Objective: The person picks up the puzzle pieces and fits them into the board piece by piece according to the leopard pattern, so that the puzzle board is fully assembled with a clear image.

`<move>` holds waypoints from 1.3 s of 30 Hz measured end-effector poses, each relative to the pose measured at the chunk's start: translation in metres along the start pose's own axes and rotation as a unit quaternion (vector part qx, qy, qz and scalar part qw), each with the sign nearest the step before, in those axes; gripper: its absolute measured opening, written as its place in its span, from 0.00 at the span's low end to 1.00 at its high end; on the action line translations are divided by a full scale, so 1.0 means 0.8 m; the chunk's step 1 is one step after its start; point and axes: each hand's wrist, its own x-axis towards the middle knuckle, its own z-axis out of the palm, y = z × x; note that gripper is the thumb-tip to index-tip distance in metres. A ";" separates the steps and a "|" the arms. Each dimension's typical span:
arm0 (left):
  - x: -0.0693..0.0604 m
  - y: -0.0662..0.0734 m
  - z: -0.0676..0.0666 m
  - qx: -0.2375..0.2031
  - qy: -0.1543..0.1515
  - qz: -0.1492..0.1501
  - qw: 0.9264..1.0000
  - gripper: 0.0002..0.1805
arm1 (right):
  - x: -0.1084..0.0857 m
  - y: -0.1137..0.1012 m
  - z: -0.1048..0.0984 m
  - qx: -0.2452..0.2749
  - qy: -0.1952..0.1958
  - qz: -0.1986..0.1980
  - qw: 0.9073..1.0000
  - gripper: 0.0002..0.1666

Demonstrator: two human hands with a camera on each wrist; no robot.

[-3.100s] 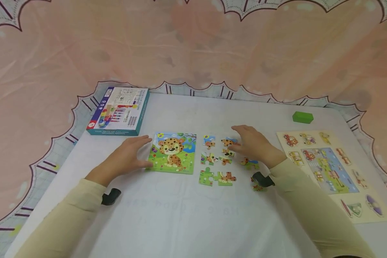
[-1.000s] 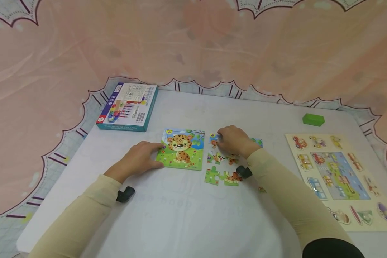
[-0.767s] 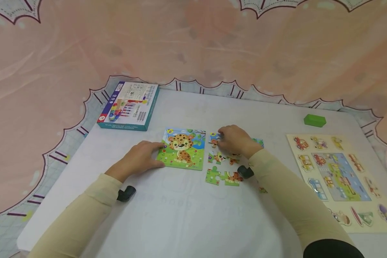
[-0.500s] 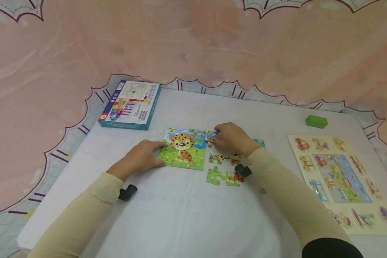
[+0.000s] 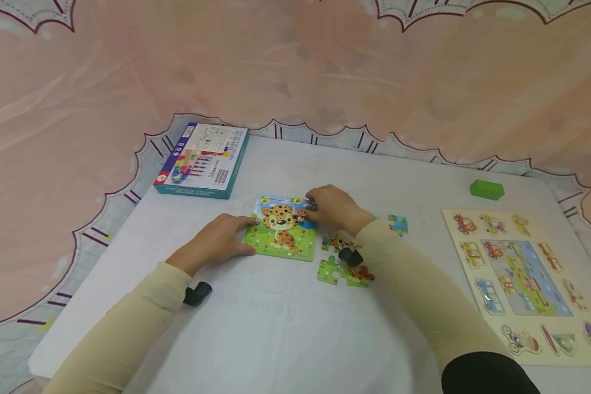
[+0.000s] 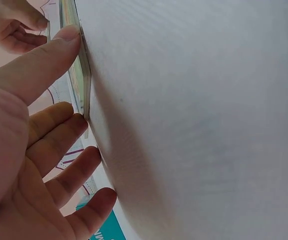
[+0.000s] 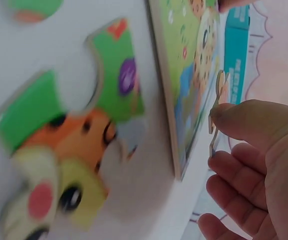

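Note:
A square leopard picture board point(image 5: 282, 232) lies at the middle of the white table. My left hand point(image 5: 216, 243) touches its left edge with thumb and fingertips; in the left wrist view the thumb of the left hand point(image 6: 39, 125) rests on the board's rim. My right hand point(image 5: 337, 209) pinches a puzzle piece point(image 5: 299, 207) over the board's upper right part. In the right wrist view the right hand point(image 7: 263, 165) holds the thin piece point(image 7: 218, 100) edge-on, between thumb and fingers. Loose pieces point(image 5: 328, 271) lie right of the board, some partly behind the right sleeve.
At the back left lies a flat box point(image 5: 202, 161). A green block point(image 5: 487, 189) sits at the back right, behind a cream board point(image 5: 468, 290) with vehicle pictures. Another blue-green piece point(image 5: 398, 225) lies beyond my right forearm. A patterned curtain point(image 5: 276, 65) hangs behind the table.
My right hand has moved left from the loose pieces, bringing the pinched piece over the leopard board. My left hand, earlier beside the board, stays at its left edge.

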 end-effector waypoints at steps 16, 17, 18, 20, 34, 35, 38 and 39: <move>-0.002 0.000 -0.003 0.005 -0.005 0.002 1.000 0.40 | 0.031 -0.034 0.010 0.010 -0.006 -0.015 1.000 0.28; -0.002 0.000 -0.003 0.005 -0.006 0.001 1.000 0.40 | 0.033 -0.036 0.011 0.010 -0.007 -0.014 1.000 0.28; -0.002 0.000 -0.003 0.005 -0.006 0.000 1.000 0.40 | 0.035 -0.037 0.011 0.008 -0.008 -0.013 1.000 0.28; -0.002 -0.001 -0.003 0.005 -0.005 0.001 1.000 0.40 | 0.038 -0.040 0.012 0.007 -0.011 -0.010 1.000 0.28; -0.003 0.001 -0.003 0.009 0.002 0.006 1.000 0.39 | 0.052 -0.049 0.023 0.015 -0.012 0.003 1.000 0.29; -0.003 0.001 -0.003 0.009 0.003 0.007 1.000 0.39 | 0.052 -0.051 0.023 0.014 -0.012 0.003 1.000 0.29; -0.004 0.002 -0.003 0.010 0.004 0.006 1.000 0.39 | 0.052 -0.054 0.023 0.008 -0.007 0.002 1.000 0.29; -0.004 0.002 -0.002 0.010 0.005 0.005 1.000 0.39 | 0.053 -0.056 0.023 0.006 -0.006 0.002 1.000 0.29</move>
